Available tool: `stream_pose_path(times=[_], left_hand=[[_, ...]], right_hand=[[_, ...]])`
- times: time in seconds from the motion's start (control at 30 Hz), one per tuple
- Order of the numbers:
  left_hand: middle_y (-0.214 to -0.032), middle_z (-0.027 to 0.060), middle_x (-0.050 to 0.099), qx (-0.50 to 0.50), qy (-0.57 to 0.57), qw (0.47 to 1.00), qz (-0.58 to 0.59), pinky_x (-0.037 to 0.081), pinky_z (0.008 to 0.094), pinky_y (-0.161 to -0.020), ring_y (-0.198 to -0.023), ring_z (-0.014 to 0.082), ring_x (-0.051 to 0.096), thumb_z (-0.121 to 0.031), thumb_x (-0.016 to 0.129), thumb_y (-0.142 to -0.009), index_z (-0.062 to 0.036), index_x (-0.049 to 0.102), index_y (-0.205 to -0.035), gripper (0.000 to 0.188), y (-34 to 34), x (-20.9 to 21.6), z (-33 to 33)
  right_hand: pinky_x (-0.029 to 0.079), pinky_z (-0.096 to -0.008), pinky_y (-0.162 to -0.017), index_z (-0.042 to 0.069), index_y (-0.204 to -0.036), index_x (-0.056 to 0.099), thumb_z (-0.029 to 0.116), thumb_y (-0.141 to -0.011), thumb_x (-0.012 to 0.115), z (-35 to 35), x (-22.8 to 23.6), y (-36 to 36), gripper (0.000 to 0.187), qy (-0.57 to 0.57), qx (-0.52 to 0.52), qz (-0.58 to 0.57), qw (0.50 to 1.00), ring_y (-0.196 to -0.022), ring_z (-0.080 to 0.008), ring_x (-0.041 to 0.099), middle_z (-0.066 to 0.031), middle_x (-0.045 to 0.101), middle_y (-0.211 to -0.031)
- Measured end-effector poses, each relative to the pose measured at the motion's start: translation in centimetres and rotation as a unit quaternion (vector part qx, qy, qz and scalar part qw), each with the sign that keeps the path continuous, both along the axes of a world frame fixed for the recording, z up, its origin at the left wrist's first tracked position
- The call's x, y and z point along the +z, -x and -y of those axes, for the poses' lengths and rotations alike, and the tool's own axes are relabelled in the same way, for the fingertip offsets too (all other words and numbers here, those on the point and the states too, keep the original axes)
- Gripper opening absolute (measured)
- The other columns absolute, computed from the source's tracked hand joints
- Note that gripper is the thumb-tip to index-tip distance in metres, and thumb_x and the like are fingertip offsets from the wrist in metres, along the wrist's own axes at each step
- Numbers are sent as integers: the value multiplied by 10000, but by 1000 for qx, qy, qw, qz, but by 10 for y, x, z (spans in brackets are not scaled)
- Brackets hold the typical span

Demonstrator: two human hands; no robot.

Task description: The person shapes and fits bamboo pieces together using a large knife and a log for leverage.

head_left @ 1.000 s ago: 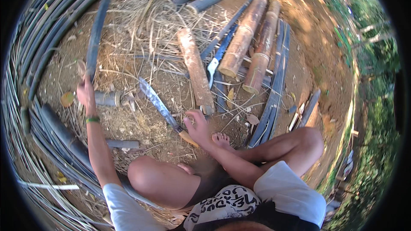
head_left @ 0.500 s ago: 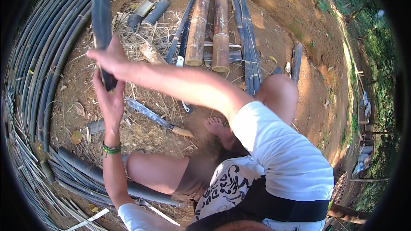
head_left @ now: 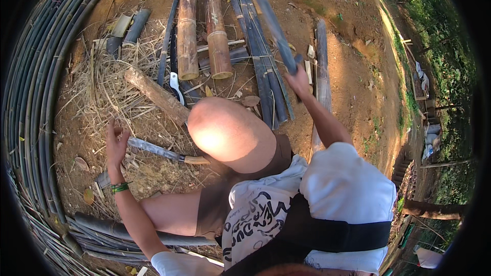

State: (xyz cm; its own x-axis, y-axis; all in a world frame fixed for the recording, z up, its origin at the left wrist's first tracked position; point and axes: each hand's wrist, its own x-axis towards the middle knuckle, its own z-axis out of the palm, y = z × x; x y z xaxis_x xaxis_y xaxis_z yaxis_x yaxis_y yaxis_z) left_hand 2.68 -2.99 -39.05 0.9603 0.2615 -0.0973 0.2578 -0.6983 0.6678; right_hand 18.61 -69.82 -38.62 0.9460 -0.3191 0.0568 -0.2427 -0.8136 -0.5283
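My right hand (head_left: 299, 83) is closed round the near end of a long dark bamboo slat (head_left: 273, 23), which slants away from me and is a little blurred. It is over or beside a bundle of similar dark slats (head_left: 253, 41) on the ground; I cannot tell whether they touch. My left hand (head_left: 116, 145) is at the left, empty, its fingers apart and loosely bent. Near it, a machete (head_left: 156, 148) with a wooden handle lies on the dirt, its blade tip close to my hand.
Two thick brown bamboo poles (head_left: 187, 25) lie ahead, with a white-handled tool (head_left: 176, 88) beside them. A short log (head_left: 156, 92) rests on fibre scraps (head_left: 105, 82). Long dark bamboo poles (head_left: 38, 82) line the left. Another dark slat (head_left: 322, 66) lies at the right.
My right hand has carried the dark slat from the far left across to the right. My left hand has let go of it and come down slightly. My raised knee has shifted left.
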Motion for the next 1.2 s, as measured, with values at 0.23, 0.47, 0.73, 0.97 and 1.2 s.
stream_pose_path(times=[0.23,0.47,0.73,0.97,1.2], left_hand=[[-1107,177,726,136,6,976,-167,521,392,-944,-1036,297,695,-330,730,-949,-18,450,-1518,707,68,-64,-113],[-1431,268,576,253,-128,925,-253,422,478,-1115,-1341,427,535,-446,710,-912,-11,465,-1506,776,137,-148,-131],[-1493,297,510,369,18,879,-303,384,495,-1158,-1400,453,469,-498,737,-857,-4,440,-1521,879,174,-243,-39],[-1468,321,517,417,35,875,-245,391,491,-1150,-1383,452,487,-475,746,-850,33,429,-1512,892,156,-266,34],[-1434,331,540,440,-1,858,-265,407,492,-1134,-1354,456,514,-446,754,-852,50,443,-1493,868,157,-254,69]], right_hand=[[530,-494,-970,36,-1372,563,377,-769,762,142,-98,155,721,172,-247,-116,947,-1100,-446,678,-273,699,-1184],[504,-514,-1037,71,-1445,488,485,-769,801,219,-86,113,853,154,-296,-207,920,-1256,-438,596,-274,556,-1415],[373,-474,-1181,-25,-1528,381,718,-845,675,155,-166,13,1052,111,-20,-149,982,-1446,-475,378,-357,346,-1545],[375,-518,-1167,-123,-1506,346,858,-803,582,16,-197,-22,1229,19,-57,-274,960,-1415,-517,400,-353,378,-1511],[393,-535,-1150,-14,-1500,412,456,-861,745,2,-193,-93,860,87,42,3,995,-1402,-515,392,-330,353,-1526]])
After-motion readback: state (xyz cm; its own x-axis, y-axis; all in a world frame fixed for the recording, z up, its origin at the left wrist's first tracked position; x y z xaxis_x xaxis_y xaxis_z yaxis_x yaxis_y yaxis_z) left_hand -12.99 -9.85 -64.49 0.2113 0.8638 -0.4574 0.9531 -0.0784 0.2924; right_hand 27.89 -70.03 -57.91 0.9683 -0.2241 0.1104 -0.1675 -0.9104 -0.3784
